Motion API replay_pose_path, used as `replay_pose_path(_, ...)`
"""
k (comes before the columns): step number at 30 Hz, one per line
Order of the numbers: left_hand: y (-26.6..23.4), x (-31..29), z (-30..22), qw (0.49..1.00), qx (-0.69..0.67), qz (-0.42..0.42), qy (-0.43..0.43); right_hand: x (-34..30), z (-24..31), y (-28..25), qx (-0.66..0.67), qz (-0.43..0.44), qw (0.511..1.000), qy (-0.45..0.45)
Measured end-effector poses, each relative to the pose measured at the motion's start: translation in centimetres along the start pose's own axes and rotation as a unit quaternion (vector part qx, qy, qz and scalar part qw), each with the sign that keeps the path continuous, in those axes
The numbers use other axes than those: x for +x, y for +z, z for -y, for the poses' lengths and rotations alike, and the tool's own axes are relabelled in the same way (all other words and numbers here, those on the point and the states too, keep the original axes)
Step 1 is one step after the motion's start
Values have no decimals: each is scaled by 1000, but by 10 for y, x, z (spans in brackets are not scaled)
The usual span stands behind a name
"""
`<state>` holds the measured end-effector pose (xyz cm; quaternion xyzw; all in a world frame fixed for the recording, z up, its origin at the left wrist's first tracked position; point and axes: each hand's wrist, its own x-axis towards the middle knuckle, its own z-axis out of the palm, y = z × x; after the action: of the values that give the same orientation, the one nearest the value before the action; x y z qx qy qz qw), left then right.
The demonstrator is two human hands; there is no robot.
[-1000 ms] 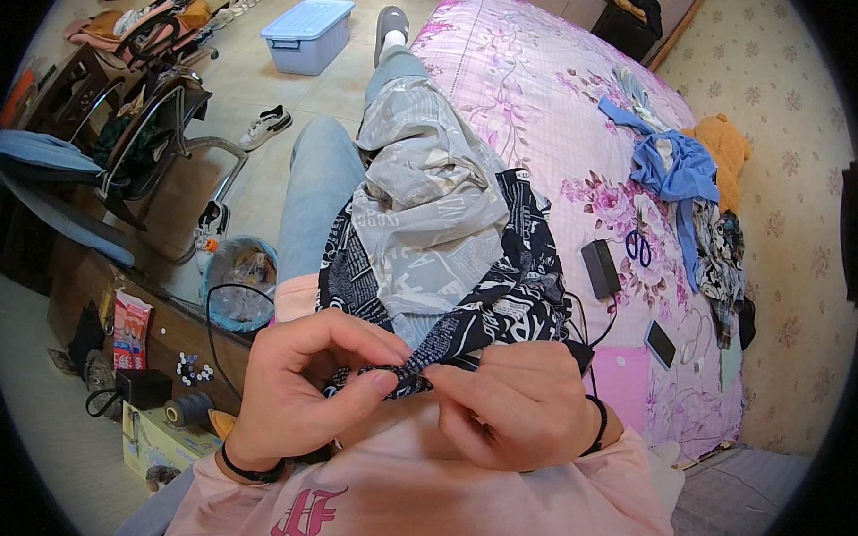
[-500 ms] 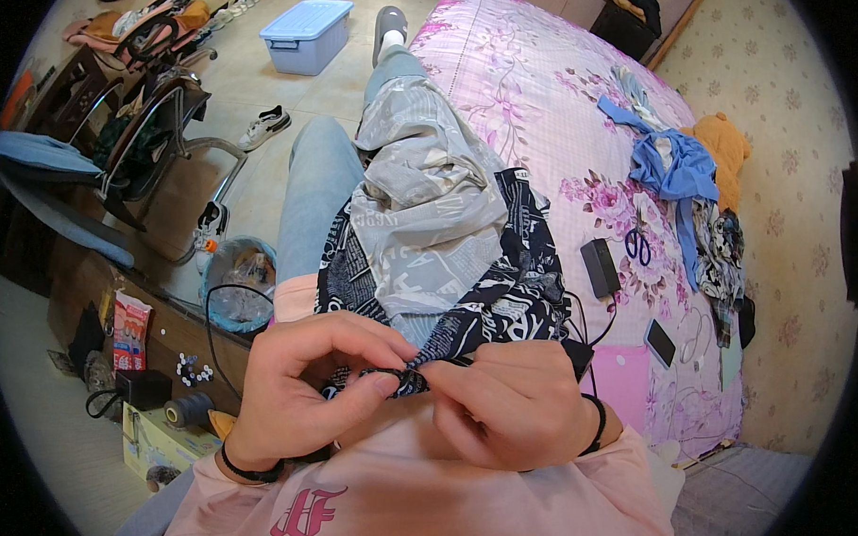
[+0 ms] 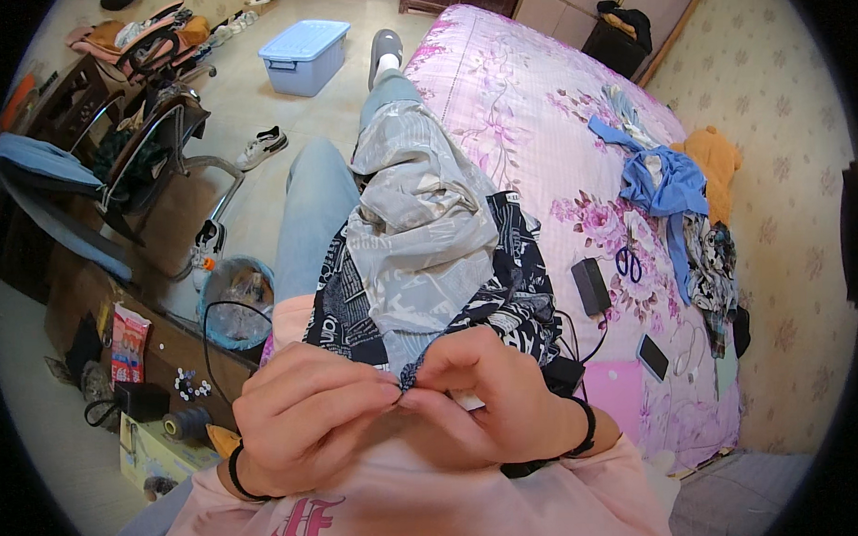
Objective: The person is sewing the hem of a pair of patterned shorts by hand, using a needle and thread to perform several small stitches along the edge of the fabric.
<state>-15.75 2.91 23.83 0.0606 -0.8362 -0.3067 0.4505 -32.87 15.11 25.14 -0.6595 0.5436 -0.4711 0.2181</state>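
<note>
A black garment with white print [image 3: 521,260] lies across my lap, its paler grey reverse side [image 3: 423,235] turned up in the middle. My left hand [image 3: 306,409] pinches a narrow, bunched edge of it close to my body. Right beside those fingertips, my right hand [image 3: 497,388] grips the same edge between thumb and curled fingers. The two hands nearly touch. Whether anything small sits between the fingertips is too hidden to tell.
On the flowered bed to the right are scissors [image 3: 628,264], a black power adapter [image 3: 591,287], a phone [image 3: 651,357] and blue clothing [image 3: 667,179]. To the left stand a lined waste bin [image 3: 213,318], a chair [image 3: 151,150] and a thread spool [image 3: 187,424]. A blue storage box [image 3: 305,60] is farther off.
Both hands have shifted slightly and turned at the wrist. My right hand's thumb and fingers now show round the bunched edge, and my left fingers lie closer together.
</note>
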Motion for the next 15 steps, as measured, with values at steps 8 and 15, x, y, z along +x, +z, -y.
replay_pose_path(8,0,0,3,998,-69,-4,15,1,-4,-6,52,37,998,-20)
replay_pose_path(15,-3,-1,6,996,-84,22,38,1,6,-19,19,-6,999,43)
